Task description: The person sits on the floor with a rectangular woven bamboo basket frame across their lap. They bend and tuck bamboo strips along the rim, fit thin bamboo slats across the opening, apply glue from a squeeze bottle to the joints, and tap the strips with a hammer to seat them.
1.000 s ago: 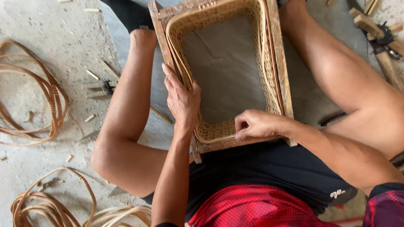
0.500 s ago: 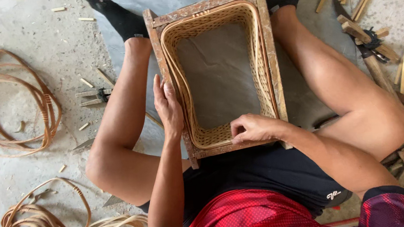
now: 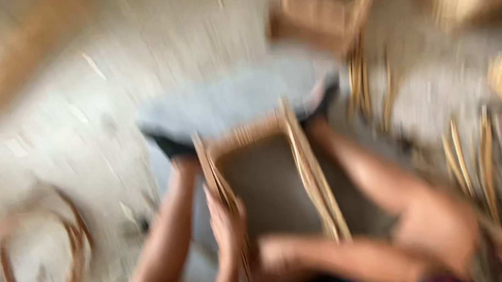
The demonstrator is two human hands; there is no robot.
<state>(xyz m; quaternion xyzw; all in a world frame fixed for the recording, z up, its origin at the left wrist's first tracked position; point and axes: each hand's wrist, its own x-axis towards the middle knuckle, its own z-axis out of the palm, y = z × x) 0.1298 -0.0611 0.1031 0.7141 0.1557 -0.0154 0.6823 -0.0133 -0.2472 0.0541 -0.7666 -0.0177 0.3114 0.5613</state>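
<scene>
The picture is heavily smeared by motion, so only broad shapes can be read. Nearest, the right hand [image 3: 278, 253] lies at the near end of the woven rattan basket frame [image 3: 266, 181]; whether its fingers are curled on the weave or only resting there I cannot tell. Just left of it, the left hand [image 3: 224, 223] lies flat along the frame's left rim, fingers stretched out and close together against the edge. The frame sits on the floor [image 3: 70, 113] between the person's bare legs, its open middle showing a grey-brown surface. Left of the frame, well apart, a coil of rattan strips [image 3: 33, 253] lies on the floor. Right of the frame stand what look like loose cane sticks [image 3: 473, 153]. Beyond the frame's far end lies a grey cloth [image 3: 230, 104], and farther still another wooden frame [image 3: 324, 7].
</scene>
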